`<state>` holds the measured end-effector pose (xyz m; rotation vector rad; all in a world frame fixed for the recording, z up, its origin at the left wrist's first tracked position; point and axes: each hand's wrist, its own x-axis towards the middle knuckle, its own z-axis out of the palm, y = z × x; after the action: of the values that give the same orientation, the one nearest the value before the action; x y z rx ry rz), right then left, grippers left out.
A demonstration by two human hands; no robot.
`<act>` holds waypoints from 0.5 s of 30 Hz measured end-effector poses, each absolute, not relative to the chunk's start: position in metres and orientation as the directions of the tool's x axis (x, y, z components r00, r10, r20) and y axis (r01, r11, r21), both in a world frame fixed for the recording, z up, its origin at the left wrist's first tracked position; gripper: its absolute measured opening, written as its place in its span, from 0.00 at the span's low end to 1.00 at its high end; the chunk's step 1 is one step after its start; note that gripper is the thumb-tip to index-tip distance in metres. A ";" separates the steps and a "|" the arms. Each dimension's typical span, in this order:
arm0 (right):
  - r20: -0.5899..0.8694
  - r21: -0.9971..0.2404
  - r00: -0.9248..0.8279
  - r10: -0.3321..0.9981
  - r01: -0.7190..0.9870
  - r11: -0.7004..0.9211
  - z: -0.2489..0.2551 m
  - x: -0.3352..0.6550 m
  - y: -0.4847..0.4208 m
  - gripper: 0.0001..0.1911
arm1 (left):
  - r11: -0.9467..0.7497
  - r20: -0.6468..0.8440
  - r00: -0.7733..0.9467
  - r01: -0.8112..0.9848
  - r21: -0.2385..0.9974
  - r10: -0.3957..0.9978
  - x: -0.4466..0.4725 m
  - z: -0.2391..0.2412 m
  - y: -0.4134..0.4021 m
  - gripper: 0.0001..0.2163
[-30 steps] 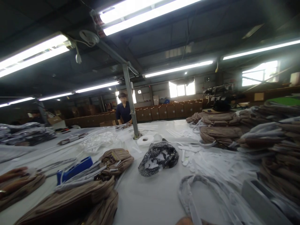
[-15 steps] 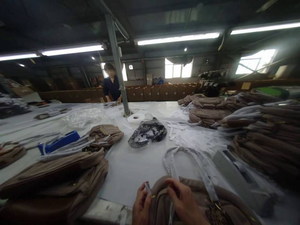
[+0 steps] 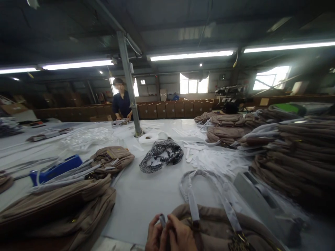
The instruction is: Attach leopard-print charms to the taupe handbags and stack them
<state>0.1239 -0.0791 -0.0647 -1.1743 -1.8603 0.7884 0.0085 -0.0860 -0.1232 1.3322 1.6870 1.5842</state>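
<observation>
At the bottom middle, my left hand [image 3: 154, 235] is closed in a pinch round a small pale grey strip [image 3: 162, 219], whose looped end sticks up past the fingertips. Right beside it, my right hand [image 3: 181, 235] has its fingers drawn together against the left; what its fingertips grip is hidden. Both hands are at the left edge of a brown fabric handbag [image 3: 211, 223]. The bag's handles [image 3: 193, 205] are wrapped in pale material and arch up away from me. A dark ornate tag [image 3: 239, 242] hangs at its front.
A grey tape dispenser [image 3: 258, 205] stands right of the bag. Stacked brown bags [image 3: 300, 157] rise at the right, and more bags [image 3: 60, 205] lie left near a blue dispenser [image 3: 56, 169]. A black-and-white fabric ring [image 3: 161, 157], white strips [image 3: 217, 158] and a post [image 3: 128, 83] are ahead. Another person [image 3: 122, 103] stands beyond.
My right hand has moved left and down from the bag's top edge to meet my left hand at the strip. The handle's near end is now uncovered. The view has tilted up slightly.
</observation>
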 end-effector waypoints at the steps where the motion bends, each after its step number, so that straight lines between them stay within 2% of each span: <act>1: 0.274 -0.821 -0.281 0.920 0.429 0.376 -0.063 0.124 -0.078 0.18 | -0.151 0.289 -0.415 0.333 0.931 0.863 0.009 -0.122 -0.087 0.26; 5: 0.219 -0.864 -0.275 0.936 0.392 0.317 -0.047 0.124 -0.078 0.14 | -0.219 0.358 -0.391 0.356 0.908 0.848 0.011 -0.119 -0.091 0.23; 8: 0.172 -0.889 -0.229 0.958 0.383 0.252 -0.036 0.122 -0.082 0.09 | -0.221 0.349 -0.390 0.336 0.916 0.852 0.012 -0.121 -0.095 0.22; 12: 0.231 -0.862 -0.156 0.960 0.425 0.276 -0.037 0.120 -0.085 0.08 | -0.171 0.258 -0.389 0.245 0.954 0.884 0.010 -0.129 -0.097 0.21; 15: 0.300 -0.860 -0.159 0.941 0.382 0.339 -0.046 0.121 -0.084 0.11 | -0.105 0.143 -0.396 0.115 0.988 0.907 0.007 -0.130 -0.094 0.22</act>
<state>0.1211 -0.0842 -0.0457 -1.1892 -1.7188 0.7937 0.0072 -0.0945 -0.1304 1.1487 1.5221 1.5681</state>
